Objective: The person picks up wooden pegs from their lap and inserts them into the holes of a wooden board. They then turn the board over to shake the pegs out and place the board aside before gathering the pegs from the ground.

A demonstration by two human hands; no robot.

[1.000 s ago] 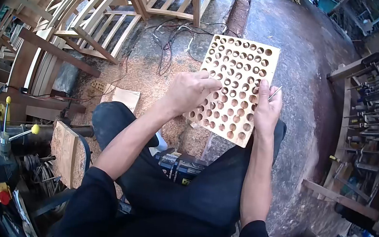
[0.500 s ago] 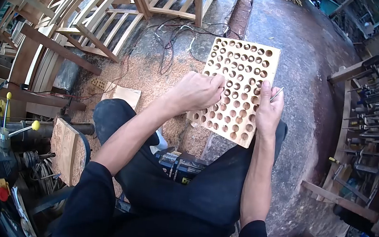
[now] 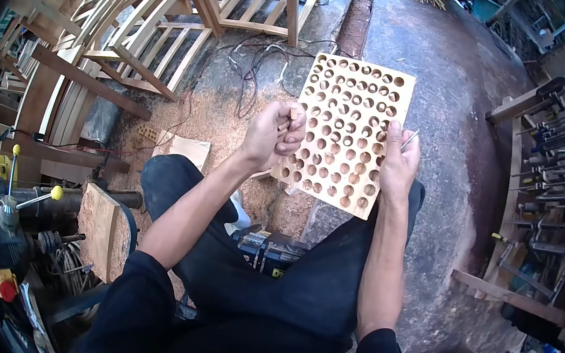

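A pale wooden board (image 3: pixel 370 97) with rows of round holes is held tilted above my lap. At its right edge, my right hand (image 3: pixel 399 164) grips it, thumb on the face, and a thin metal rod (image 3: pixel 410 140) sticks out between the fingers. Just off the board's left edge is my left hand (image 3: pixel 274 138), turned partly palm up with curled fingers. It pinches a small wooden piece (image 3: pixel 294 114); whatever else lies inside the curled fingers is too small to tell.
Wooden chair frames (image 3: pixel 164 49) stand at the upper left, near black cables (image 3: pixel 257 67). Sawdust and a flat wood piece (image 3: pixel 187 151) lie on the floor. A machine with yellow-knobbed handles (image 3: pixel 10 203) is at the left. Clamps (image 3: pixel 552 160) hang on a rack at the right.
My left hand has moved left off the board's face and turned over, bringing the small wooden piece into view. My right hand and the board have barely moved.
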